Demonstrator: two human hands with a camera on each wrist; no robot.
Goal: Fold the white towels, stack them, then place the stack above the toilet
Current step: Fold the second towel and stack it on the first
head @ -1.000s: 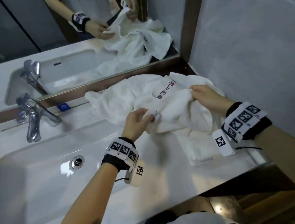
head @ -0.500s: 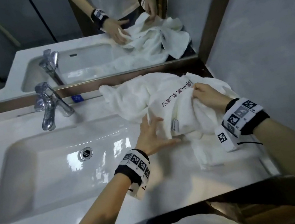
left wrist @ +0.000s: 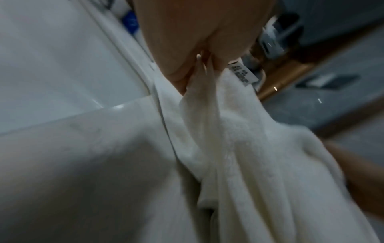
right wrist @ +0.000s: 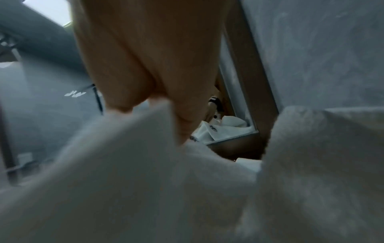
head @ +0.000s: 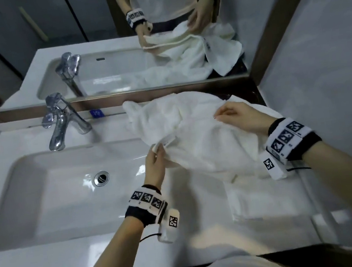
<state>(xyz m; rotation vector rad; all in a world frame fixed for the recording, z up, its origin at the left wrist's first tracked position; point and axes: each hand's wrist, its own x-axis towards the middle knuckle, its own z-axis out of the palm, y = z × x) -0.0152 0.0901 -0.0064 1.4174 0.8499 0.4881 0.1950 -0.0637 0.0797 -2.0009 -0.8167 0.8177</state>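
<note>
The rumpled white terry towel (head: 205, 142) lies on the glossy white vanity counter (head: 101, 254), at three o'clock from the basin. The left hand (head: 155, 165) pinches its tagged corner; the right hand (head: 239, 116) pinches the far edge at one o'clock.

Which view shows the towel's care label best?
The left wrist view: the care label sits sharp beside the left hand, its print visible. The head view shows it small and blurred; the right wrist view misses it.
</note>
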